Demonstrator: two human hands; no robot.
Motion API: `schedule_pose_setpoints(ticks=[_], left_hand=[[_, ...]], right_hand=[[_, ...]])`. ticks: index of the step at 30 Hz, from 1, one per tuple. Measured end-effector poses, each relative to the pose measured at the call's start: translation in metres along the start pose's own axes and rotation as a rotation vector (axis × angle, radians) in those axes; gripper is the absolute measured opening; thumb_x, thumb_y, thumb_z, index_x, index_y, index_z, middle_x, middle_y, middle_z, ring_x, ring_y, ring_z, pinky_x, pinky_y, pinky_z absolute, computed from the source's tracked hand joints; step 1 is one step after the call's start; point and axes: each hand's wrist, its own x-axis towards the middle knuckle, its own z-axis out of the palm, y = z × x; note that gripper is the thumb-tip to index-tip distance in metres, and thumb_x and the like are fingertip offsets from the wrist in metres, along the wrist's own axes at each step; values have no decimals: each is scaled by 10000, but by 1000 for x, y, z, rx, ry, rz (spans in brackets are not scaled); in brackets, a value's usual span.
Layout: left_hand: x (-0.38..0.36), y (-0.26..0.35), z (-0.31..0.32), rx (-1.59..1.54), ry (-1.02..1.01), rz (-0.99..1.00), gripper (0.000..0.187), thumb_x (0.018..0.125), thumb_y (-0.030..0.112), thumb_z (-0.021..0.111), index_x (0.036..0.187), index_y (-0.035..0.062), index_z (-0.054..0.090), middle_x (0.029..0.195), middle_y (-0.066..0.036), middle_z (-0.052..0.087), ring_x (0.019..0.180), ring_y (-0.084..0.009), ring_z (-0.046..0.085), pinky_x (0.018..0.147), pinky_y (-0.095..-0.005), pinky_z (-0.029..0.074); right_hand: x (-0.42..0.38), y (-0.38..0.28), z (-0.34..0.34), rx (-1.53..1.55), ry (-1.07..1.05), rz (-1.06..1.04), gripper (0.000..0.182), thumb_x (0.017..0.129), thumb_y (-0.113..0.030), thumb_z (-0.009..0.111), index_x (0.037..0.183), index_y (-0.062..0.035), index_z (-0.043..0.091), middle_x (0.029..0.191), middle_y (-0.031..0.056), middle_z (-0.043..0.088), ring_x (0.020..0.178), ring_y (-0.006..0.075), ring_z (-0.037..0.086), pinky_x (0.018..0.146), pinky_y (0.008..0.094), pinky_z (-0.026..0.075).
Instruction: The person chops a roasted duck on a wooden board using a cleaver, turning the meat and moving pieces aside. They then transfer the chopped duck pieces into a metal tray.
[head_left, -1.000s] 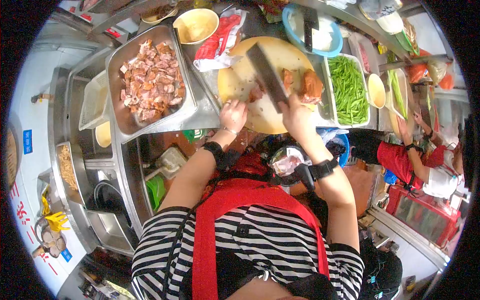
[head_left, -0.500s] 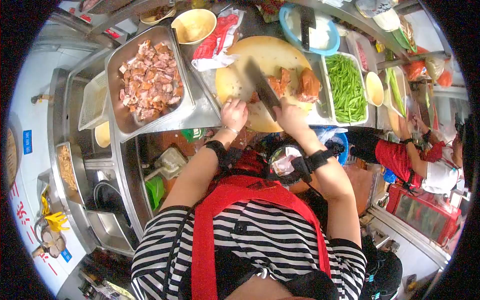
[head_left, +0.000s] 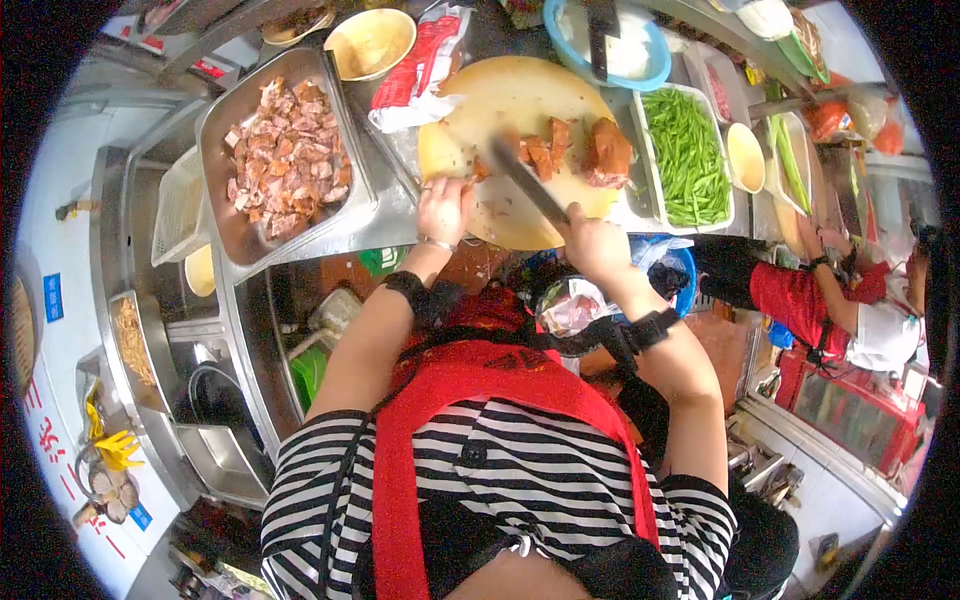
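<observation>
My right hand [head_left: 597, 246] is wrapped around the handle of a cleaver [head_left: 532, 188]. Its blade is tilted up to the left over the round yellow chopping board [head_left: 500, 85], its far end blurred. At the board's left edge my left hand [head_left: 445, 208] has its fingers closed on a small piece of meat [head_left: 480, 171]. Beyond the blade lie cut pieces of browned meat [head_left: 543, 153]. A larger chunk of meat [head_left: 608, 153] sits on the right side of the board, untouched by either hand.
Left of the board stands a steel tray [head_left: 212, 150] of chopped meat. A white tray [head_left: 650, 165] of cut green vegetables adjoins the right side. Behind are a yellow bowl [head_left: 370, 45], a red-white bag [head_left: 415, 75] and a blue basin [head_left: 665, 70]. Another person [head_left: 815, 300] works at far right.
My left hand has moved left, away from the blade, with a small meat piece at its fingertips. The cleaver has shifted slightly and its blade is turned more edge-on.
</observation>
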Motion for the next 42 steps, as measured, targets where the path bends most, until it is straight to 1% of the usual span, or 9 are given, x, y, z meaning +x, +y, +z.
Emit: schedule_pose_setpoints(ticks=[2,6,8,16,24,28,30,32,42], left_hand=[[-7,0,-13,-94,200,55,195,717,173,617,856,57,545,837,-119,550,830,-324,512,774,-406,400],[-24,-10,-12,-126,127,35,196,721,162,620,853,54,524,826,-116,547,829,-328,506,785,-401,391],[-24,-5,-10,-143,106,27,160,723,143,605,835,59,526,818,-111,548,809,-322,510,757,-397,399],[-8,7,-13,-36,217,-7,78,694,158,604,735,100,572,795,-80,545,772,-284,514,679,-379,411],[-2,9,-10,53,140,-12,85,632,179,619,692,134,580,751,-26,547,756,-246,513,631,-354,407],[-2,7,-6,45,174,-2,88,624,189,607,675,131,564,734,-30,535,757,-244,508,617,-365,408],[-5,8,-5,53,141,-9,91,622,193,607,670,130,560,730,-32,531,754,-248,506,614,-371,408],[0,10,-3,61,132,9,95,620,197,607,665,129,557,726,-35,528,751,-251,503,611,-376,408],[8,14,-4,92,60,42,134,621,176,625,739,132,579,836,-45,536,809,-248,499,730,-380,397]], right_hand=[[-7,-3,-7,95,168,24,212,824,-244,498,837,-49,416,504,162,533,468,327,559,414,422,434],[-2,-26,-9,263,371,-32,201,825,-221,508,848,-41,422,475,164,513,451,333,549,391,423,425],[23,-29,30,-61,97,-17,198,812,-227,488,863,-42,437,514,130,558,464,284,580,413,385,458],[32,-17,5,-62,-2,-17,230,806,-220,456,920,-21,445,640,141,609,592,290,619,531,403,495],[22,-11,-20,270,167,100,269,816,-287,505,871,-28,457,636,240,558,623,402,562,558,485,441],[6,-21,-26,292,400,87,231,817,-265,514,848,-45,451,527,205,528,504,358,556,458,447,434],[19,-11,20,46,150,10,265,825,-278,490,835,-19,439,535,167,552,477,299,573,421,402,443],[27,-11,42,-89,105,-21,260,829,-292,474,849,-35,444,551,160,563,497,292,582,443,396,456],[11,-11,-10,159,218,-14,240,825,-280,490,834,-47,435,531,173,542,489,354,552,432,441,434]])
